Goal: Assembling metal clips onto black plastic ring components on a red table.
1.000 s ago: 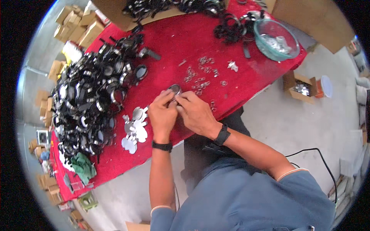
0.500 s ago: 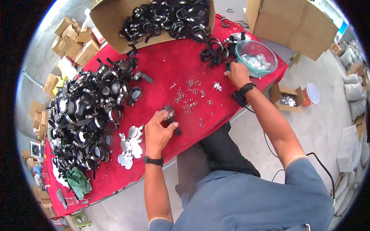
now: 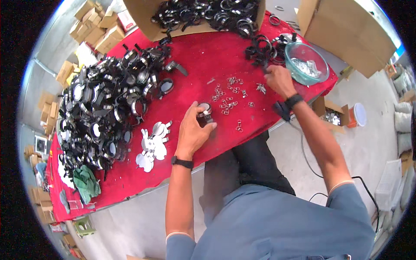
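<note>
My left hand [image 3: 193,131] grips a round watch [image 3: 205,109] with a silvery rim and black strap, just above the red cloth. Its thumb and fingers close around the near side of the watch. Farther right, my right hand [image 3: 281,81] has its fingers drawn together beside a small heap of black-strapped rings [image 3: 261,50]. Whatever is between those fingertips is too dark and blurred to make out. Small metal buckles [image 3: 226,104] lie scattered between my hands, with a little cluster of thin silvery pins [image 3: 261,88] near my right hand.
A big pile of black-strapped watches [image 3: 104,112] covers the left side of the red table [image 3: 190,56]. White round pieces [image 3: 152,149] lie near my left forearm. A cardboard box [image 3: 143,19] of more rings stands behind; a clear greenish bowl [image 3: 323,78] holds small plastic-like pieces.
The whole view has shifted, so the table sits farther right in the picture. My right hand has drawn slightly away from the bowl's near side. My left hand keeps hold of the watch.
</note>
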The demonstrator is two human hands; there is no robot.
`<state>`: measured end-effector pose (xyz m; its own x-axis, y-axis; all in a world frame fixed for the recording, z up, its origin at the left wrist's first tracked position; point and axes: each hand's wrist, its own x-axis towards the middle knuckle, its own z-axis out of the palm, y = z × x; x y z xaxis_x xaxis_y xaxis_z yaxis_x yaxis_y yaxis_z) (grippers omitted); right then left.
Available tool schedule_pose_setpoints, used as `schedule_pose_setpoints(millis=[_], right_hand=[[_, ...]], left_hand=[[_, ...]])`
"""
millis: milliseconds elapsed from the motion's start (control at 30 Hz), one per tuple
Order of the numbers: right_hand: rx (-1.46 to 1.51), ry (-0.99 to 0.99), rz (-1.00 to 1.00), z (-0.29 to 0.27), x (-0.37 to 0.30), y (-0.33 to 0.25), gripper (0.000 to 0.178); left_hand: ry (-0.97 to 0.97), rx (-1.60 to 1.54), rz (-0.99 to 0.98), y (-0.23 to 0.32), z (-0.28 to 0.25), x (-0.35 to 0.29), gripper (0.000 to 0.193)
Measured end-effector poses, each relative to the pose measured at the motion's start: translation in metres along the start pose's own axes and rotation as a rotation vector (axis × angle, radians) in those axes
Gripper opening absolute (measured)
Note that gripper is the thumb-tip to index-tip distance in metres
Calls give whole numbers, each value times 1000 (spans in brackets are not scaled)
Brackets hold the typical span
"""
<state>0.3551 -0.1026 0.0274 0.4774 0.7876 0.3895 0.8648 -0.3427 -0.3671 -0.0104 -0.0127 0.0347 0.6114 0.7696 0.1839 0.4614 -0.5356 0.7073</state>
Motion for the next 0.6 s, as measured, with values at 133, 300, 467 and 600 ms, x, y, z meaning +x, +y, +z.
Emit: schedule_pose_setpoints(millis=[133,300,467,600], right_hand=[[736,-273,131,8,-53,-106,23],[629,-121,30,39,-80,-164,16],[599,-216,16,44,-78,-170,18],[477,-330,65,19,-71,-187,28]], left_hand=[[26,-27,5,1,-3,-2,63],[26,-71,11,8,-2,1,64],[95,-60,30,8,0,1,61],[147,-46,23,13,3,0,54]])
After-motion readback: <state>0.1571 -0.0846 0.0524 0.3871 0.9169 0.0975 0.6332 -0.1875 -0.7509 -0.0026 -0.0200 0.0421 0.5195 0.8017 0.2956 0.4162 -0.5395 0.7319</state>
